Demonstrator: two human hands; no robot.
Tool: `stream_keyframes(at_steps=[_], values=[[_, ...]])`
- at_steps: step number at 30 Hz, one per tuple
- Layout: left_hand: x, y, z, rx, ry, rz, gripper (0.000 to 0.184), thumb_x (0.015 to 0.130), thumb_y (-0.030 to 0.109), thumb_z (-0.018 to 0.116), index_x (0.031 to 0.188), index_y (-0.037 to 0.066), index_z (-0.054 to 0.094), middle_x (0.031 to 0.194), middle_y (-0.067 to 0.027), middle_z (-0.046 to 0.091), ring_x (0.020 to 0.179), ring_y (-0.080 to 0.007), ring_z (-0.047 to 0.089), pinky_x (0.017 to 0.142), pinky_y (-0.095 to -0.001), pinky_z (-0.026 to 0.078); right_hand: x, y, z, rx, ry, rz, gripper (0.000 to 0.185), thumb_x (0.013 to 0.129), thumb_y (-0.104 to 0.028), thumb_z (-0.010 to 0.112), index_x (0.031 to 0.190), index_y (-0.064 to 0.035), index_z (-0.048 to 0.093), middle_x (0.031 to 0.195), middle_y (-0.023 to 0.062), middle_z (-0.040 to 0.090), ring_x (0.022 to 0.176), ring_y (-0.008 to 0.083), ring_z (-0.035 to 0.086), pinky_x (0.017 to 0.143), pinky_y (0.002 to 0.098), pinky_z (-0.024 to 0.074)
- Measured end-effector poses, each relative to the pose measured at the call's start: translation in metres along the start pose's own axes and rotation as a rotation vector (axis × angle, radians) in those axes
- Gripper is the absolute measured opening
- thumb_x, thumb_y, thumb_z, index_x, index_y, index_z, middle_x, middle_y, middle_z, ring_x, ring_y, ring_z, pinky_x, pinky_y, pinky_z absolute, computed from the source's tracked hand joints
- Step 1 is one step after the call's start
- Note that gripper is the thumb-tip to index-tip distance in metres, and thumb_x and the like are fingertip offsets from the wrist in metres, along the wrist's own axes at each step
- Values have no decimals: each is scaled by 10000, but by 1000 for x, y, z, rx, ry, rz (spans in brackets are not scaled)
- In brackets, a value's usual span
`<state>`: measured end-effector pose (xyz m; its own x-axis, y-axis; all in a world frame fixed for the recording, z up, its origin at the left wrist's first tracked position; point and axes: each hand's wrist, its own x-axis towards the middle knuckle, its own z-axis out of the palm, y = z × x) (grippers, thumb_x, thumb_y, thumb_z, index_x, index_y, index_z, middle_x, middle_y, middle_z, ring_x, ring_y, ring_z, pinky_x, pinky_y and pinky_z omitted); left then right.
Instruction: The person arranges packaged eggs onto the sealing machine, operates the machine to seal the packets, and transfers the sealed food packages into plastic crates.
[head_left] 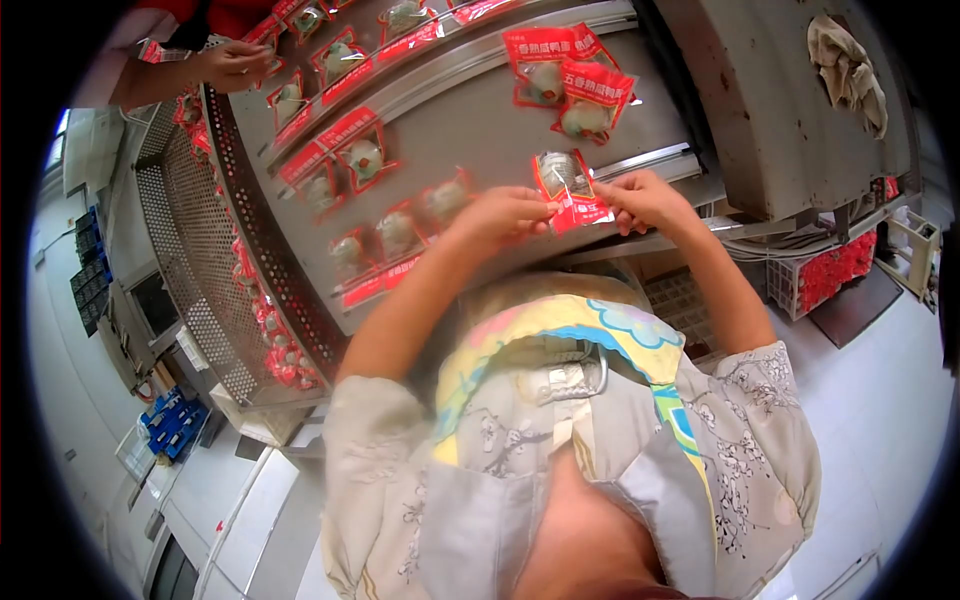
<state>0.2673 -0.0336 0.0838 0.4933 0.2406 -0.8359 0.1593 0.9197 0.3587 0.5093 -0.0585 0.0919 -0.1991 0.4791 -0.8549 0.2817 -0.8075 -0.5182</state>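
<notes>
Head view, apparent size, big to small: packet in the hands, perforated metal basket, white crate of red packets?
1. Perforated metal basket, largest by far
2. White crate of red packets
3. Held packet, smallest, though the crate sits farther off

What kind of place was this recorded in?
Probably a food-packing workshop: clear-and-red plastic egg pouches lie in rows on a grey metal worktable, more fill a long perforated metal trough, and a white plastic crate holds red packets.
</notes>
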Motion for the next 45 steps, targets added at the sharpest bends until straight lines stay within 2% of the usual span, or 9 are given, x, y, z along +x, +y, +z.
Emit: stream_keyframes(at_steps=[9, 14, 18, 21, 28, 31, 38, 41, 45], values=[[-13, 9, -4, -177, -125, 60, 261, 789, 129, 726, 986, 59, 570, 786, 30, 611, 552, 6, 516, 456, -107, 392, 30, -24, 1, 261, -365, -283, 167, 826, -195, 695, 767, -70, 600, 658, -28, 564, 516, 18, 451, 455, 169, 319], [-14, -4, -31, 532, 444, 535, 344, 757, 78, 693, 1073, 31, 567, 684, -7, 613, 574, -87, 547, 535, -237, 425, 52, -38, 7, -176, -119, -542, 230, 815, -213, 700, 733, -20, 607, 621, -24, 557, 570, 35, 481, 501, 208, 370], [-13, -6, -21, 1208, 846, 556, 378, 721, 194, 709, 1060, 104, 569, 770, -73, 653, 728, -264, 633, 637, -395, 477, 71, -28, 24, -472, 133, -655, 278, 788, -215, 712, 753, 26, 578, 610, 63, 559, 571, 121, 515, 542, 291, 417], [0, -15, -16, 1413, 941, 425, 392, 709, 234, 731, 1034, 93, 562, 776, -76, 660, 765, -301, 634, 650, -425, 480, 65, -26, 34, -625, 237, -638, 287, 747, -256, 729, 772, 2, 605, 691, 163, 595, 641, 326, 570, 611, 391, 447], [-13, 6, -11, 1273, 747, 289, 490, 728, 247, 710, 1141, 61, 525, 817, -72, 677, 800, -288, 643, 707, -412, 482, 64, -34, 17, -784, -4, -548, 301, 754, -256, 727, 818, 20, 625, 697, 180, 601, 640, 293, 579, 618, 381, 451], [-5, -2, -12, 1205, 840, 452, 526, 732, 228, 688, 1187, 46, 499, 816, -70, 681, 810, -280, 645, 724, -400, 482, 60, -42, 10, -720, -91, -470, 301, 763, -243, 718, 842, 33, 629, 688, 186, 596, 625, 263, 571, 616, 368, 451], [1, -12, -6, 1345, 911, 282, 355, 737, 174, 657, 1037, 52, 511, 796, -100, 667, 791, -322, 632, 718, -430, 475, 66, -23, 20, -796, 100, -688, 176, 784, -155, 680, 807, 9, 619, 749, 151, 601, 695, 271, 586, 644, 357, 458], [-17, -8, 16, 1347, 965, 361, 350, 723, 182, 683, 1010, 70, 518, 815, -76, 638, 802, -319, 612, 702, -438, 476, 49, -30, 20, -887, 155, -715, 164, 769, -152, 682, 838, -9, 640, 812, 157, 609, 800, 331, 594, 687, 385, 463], [-29, -21, 22, 1345, 778, 944, 292, 713, 140, 668, 973, 87, 546, 860, -62, 574, 825, -281, 582, 657, -403, 486, 16, -38, 14, -695, 413, -809, 184, 791, -200, 685, 829, -30, 625, 780, 119, 610, 741, 273, 604, 651, 356, 467]])
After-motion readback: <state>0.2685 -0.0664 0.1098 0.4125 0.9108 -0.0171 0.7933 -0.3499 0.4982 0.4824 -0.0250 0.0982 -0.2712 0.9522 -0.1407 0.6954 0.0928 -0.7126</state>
